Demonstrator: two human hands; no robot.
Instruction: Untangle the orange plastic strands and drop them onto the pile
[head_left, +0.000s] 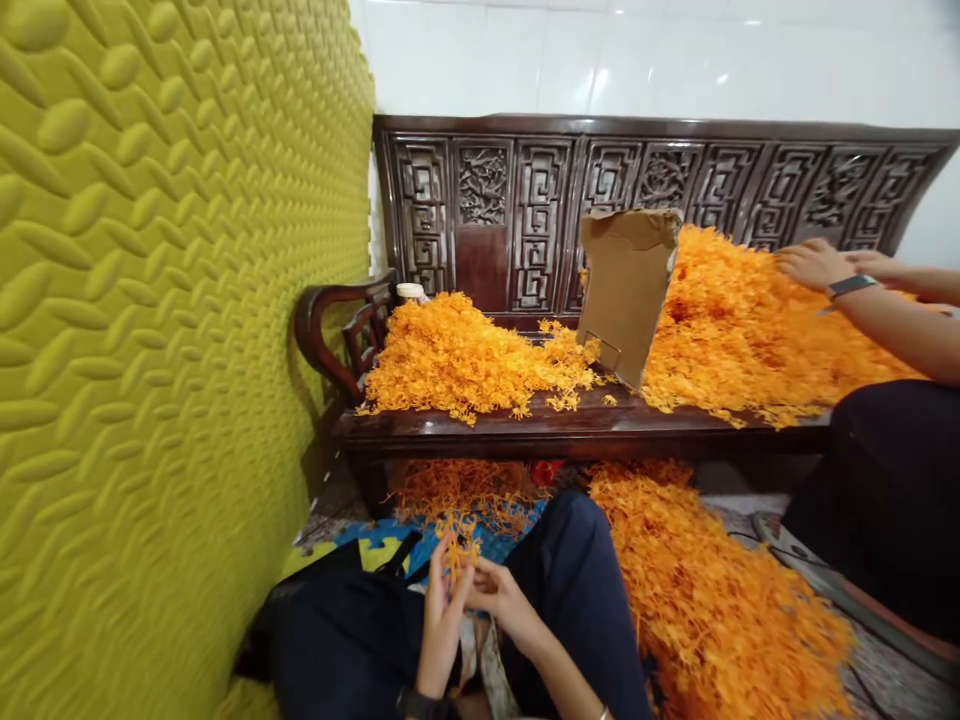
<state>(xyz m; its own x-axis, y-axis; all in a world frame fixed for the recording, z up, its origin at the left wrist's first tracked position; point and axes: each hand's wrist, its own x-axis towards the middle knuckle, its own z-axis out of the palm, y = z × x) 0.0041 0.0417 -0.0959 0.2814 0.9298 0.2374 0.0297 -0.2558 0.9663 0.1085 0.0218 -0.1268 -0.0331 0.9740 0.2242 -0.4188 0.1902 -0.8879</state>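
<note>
My left hand (441, 610) and my right hand (501, 598) meet low in the view, above my dark trousers. Between their fingertips they pinch a small cluster of orange plastic flower pieces (459, 556). Both hands have fingers closed on that cluster. A large heap of the same orange pieces (705, 590) lies on the floor just right of my right knee. More orange pieces (457, 490) are scattered under the bench in front of my hands.
A dark carved wooden bench (525, 430) carries two orange heaps, one at left (465, 355) and one at right (750, 320), split by a standing cardboard sheet (626, 290). Another person's hands (817, 262) rest on the right heap. A yellow padded wall (165, 300) fills the left.
</note>
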